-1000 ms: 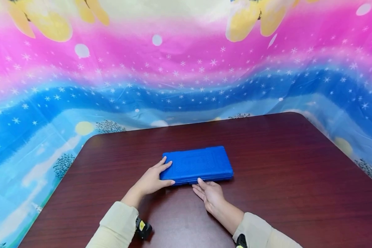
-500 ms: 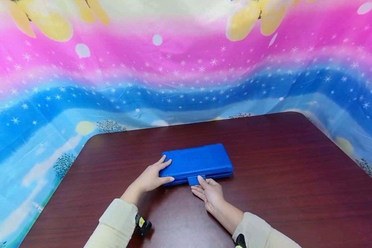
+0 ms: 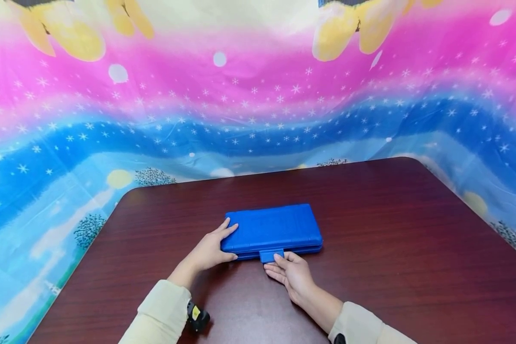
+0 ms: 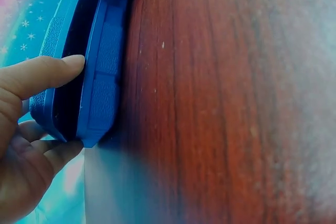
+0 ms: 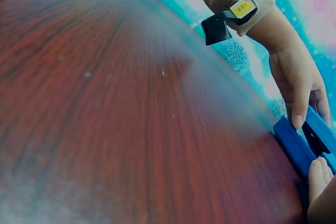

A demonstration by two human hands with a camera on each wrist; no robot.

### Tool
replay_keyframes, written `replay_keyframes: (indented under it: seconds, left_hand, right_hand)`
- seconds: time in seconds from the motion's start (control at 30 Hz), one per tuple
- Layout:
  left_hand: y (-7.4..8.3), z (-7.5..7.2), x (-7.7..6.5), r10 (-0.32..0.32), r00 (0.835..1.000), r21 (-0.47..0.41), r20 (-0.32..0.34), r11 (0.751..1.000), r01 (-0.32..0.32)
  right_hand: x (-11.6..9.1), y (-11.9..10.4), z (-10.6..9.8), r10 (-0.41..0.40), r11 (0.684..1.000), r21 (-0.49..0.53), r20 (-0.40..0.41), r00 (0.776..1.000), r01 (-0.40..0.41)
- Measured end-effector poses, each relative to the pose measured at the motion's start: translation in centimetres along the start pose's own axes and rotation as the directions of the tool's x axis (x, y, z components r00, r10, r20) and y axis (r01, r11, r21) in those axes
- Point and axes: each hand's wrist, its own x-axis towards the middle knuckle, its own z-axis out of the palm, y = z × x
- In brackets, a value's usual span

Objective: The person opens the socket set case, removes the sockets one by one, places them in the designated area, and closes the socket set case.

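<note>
A flat blue plastic case [image 3: 273, 228] lies on the table, its lid raised slightly from the base along the near side. My left hand [image 3: 208, 249] grips the case's left end, fingers over the top corner and thumb at the front edge. In the left wrist view the thumb of the left hand [image 4: 31, 93] lies across the dark gap between lid and base. My right hand [image 3: 294, 274] pinches the blue latch tab [image 3: 272, 256] at the middle of the front, thumb on top and the other fingers beneath. The inside of the case is hidden in shadow.
The dark red-brown wooden table [image 3: 378, 229] stretches out around the case. Behind it hangs a printed cloth [image 3: 258, 105] in pink and blue with snowflakes. A black wrist camera [image 3: 198, 317] juts from the left sleeve.
The latch tab has swung outward from the front of the case, and a gap has opened under the lid. My right hand has come slightly toward me; the left keeps its place.
</note>
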Motion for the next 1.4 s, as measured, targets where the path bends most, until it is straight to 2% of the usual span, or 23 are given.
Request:
replay_keyframes:
  seconds: [0.2,0.4,0.5,0.57,0.6,0.67,0.73,0.8,0.87,0.9,0.93,1.07,1.13,1.2,1.3,1.33,1.4]
  left_hand:
    - [-0.3,-0.3,-0.4,0.056,0.998,0.072,-0.027,0.996,-0.053]
    - [-0.2,-0.8,-0.8,0.126,0.991,0.107,-0.045,0.987,-0.121]
    - [-0.1,-0.9,-0.9,0.150,0.988,0.108,-0.041,0.984,-0.145]
    - [-0.1,-1.0,-0.9,0.159,0.987,0.102,-0.035,0.983,-0.155]
    - [-0.1,-1.1,-0.9,0.164,0.986,0.103,-0.032,0.982,-0.160]
    - [0.0,-1.3,-0.9,0.172,0.985,0.100,-0.031,0.981,-0.168]
    - [0.1,-1.5,-0.9,0.180,0.983,0.104,-0.031,0.979,-0.176]
    - [0.1,-1.8,-0.8,0.187,0.982,0.114,-0.030,0.977,-0.183]
    - [0.2,-2.0,-0.8,0.198,0.980,0.126,-0.024,0.973,-0.194]
    - [0.2,-2.2,-0.7,0.203,0.979,0.128,-0.018,0.972,-0.199]
    - [0.2,-2.3,-0.7,0.208,0.978,0.128,-0.010,0.970,-0.205]
    - [0.4,-2.7,-0.7,0.212,0.977,0.121,0.023,0.969,-0.213]
    - [0.4,-2.9,-0.7,0.193,0.981,0.110,0.035,0.974,-0.196]
    - [0.5,-3.0,-0.8,0.179,0.983,0.098,0.044,0.978,-0.183]
    - [0.5,-3.1,-0.8,0.181,0.982,0.084,0.048,0.979,-0.185]
    - [0.5,-3.1,-0.9,0.186,0.981,0.080,0.048,0.979,-0.189]
    - [0.4,-3.1,-0.9,0.195,0.980,0.077,0.043,0.977,-0.197]
  right_hand:
    - [-0.3,-0.6,-0.3,0.056,0.996,-0.068,0.080,0.995,-0.050]
    - [-0.7,-1.5,-0.9,0.096,0.981,-0.185,0.189,0.977,-0.061]
    - [-1.1,-2.2,-1.7,0.082,0.955,-0.298,0.224,0.971,-0.012]
    - [-1.4,-2.8,-2.2,0.043,0.916,-0.397,0.244,0.969,0.059]
    - [-1.5,-3.3,-2.6,0.014,0.886,-0.450,0.260,0.966,0.108]
    - [-1.7,-4.4,-3.3,-0.070,0.795,-0.563,0.289,0.955,0.229]
    - [-1.8,-5.7,-4.0,-0.188,0.655,-0.661,0.325,0.927,0.365]
    - [-1.7,-7.0,-4.7,-0.307,0.500,-0.727,0.360,0.881,0.471]
    - [-1.5,-8.1,-5.4,-0.386,0.361,-0.770,0.390,0.836,0.526]
    - [-1.4,-8.6,-5.8,-0.404,0.304,-0.787,0.403,0.821,0.536]
    - [-1.3,-9.0,-6.2,-0.405,0.259,-0.799,0.420,0.812,0.542]
    - [-0.6,-9.7,-7.4,-0.341,0.108,-0.832,0.483,0.806,0.544]
    - [-0.1,-9.6,-7.8,-0.311,0.018,-0.826,0.530,0.789,0.563]
    - [0.3,-9.4,-8.1,-0.304,-0.078,-0.802,0.585,0.752,0.592]
    - [0.7,-9.1,-8.4,-0.326,-0.211,-0.747,0.662,0.675,0.630]
    - [0.8,-9.1,-8.5,-0.339,-0.241,-0.731,0.679,0.651,0.638]
    - [0.8,-9.0,-8.6,-0.361,-0.267,-0.709,0.702,0.614,0.653]
